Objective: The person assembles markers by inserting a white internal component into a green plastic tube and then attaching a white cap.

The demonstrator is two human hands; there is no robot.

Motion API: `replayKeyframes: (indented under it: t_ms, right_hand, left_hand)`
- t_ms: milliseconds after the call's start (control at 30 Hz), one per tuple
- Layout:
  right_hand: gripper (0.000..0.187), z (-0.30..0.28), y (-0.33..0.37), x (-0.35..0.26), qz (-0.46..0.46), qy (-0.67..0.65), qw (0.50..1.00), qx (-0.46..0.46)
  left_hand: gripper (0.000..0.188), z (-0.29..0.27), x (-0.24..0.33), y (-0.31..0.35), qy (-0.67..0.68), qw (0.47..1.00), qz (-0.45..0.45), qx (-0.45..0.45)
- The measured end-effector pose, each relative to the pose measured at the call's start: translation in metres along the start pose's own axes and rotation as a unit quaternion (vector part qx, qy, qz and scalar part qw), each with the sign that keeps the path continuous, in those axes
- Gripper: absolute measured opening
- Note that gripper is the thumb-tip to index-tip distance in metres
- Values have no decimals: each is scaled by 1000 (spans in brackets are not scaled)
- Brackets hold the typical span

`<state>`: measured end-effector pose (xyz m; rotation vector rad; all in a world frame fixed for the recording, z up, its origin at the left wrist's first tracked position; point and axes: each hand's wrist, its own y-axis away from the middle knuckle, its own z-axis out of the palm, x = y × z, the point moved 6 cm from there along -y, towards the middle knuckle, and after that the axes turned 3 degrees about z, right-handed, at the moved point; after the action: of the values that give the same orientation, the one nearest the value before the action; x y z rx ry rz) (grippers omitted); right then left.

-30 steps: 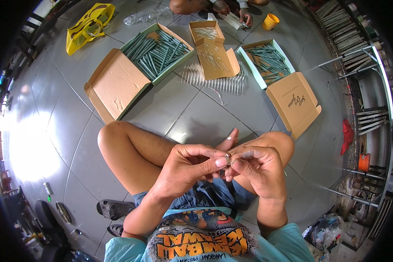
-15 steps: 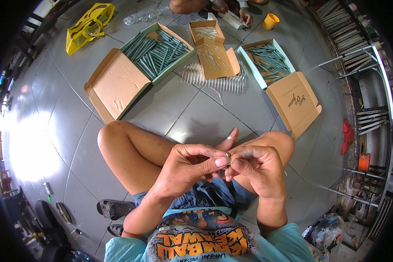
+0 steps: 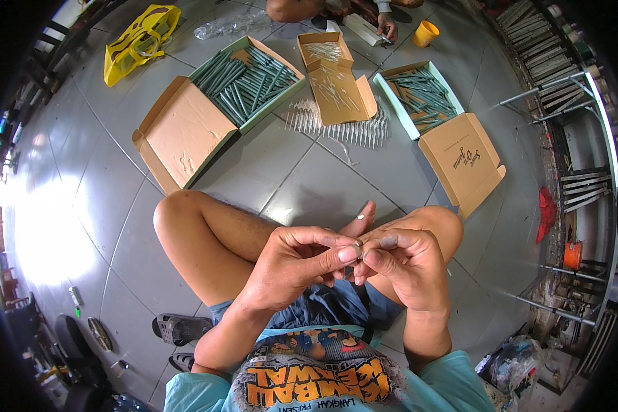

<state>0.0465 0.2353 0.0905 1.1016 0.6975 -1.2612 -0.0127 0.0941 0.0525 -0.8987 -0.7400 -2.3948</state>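
The person is sitting cross-legged on the grey tiled floor (image 3: 288, 178), facing an open brown carton (image 3: 368, 98), and the two hands are hovering over the lap on the carton's near side, well apart from it. The left hand (image 3: 292, 266) and the right hand (image 3: 415, 271) are meeting at the fingertips, each pinching thumb against forefinger, and a tiny item (image 3: 359, 245) is sitting between them; the fingers are hiding most of it, so I am not managing to tell what it is. Inside the carton, thin pale sticks (image 3: 331, 88) are lying loosely, and right in front of it a row of slender pointed pieces (image 3: 343, 132) is spreading over the floor. To the carton's left a large pale-green box (image 3: 275, 104) is standing open, full of dark green rods (image 3: 244, 82); to its right a smaller pale-green box (image 3: 395, 110) is holding more green rods (image 3: 424, 96), its brown lid (image 3: 460, 161) lying folded back toward the person. Beyond the carton, to the right, another person's hand (image 3: 387, 29) is resting by a long whitish piece (image 3: 364, 29), and farther right an orange-yellow cup (image 3: 426, 34) is standing
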Motion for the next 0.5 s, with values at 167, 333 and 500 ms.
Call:
replayKeyframes:
  t_ms: [167, 333, 500]
  right_hand:
    - [17, 0, 0, 0, -4, 15, 1000, 13]
    - [19, 2, 0, -2, -8, 16, 1000, 20]
    - [20, 1, 0, -1, -3, 20, 1000, 24]
  left_hand:
    - [13, -1, -1, -1, 1, 1000, -6, 4]
    - [14, 0, -1, 0, 7, 1000, -8, 2]
    - [14, -1, -3, -1, 8, 1000, -9, 4]
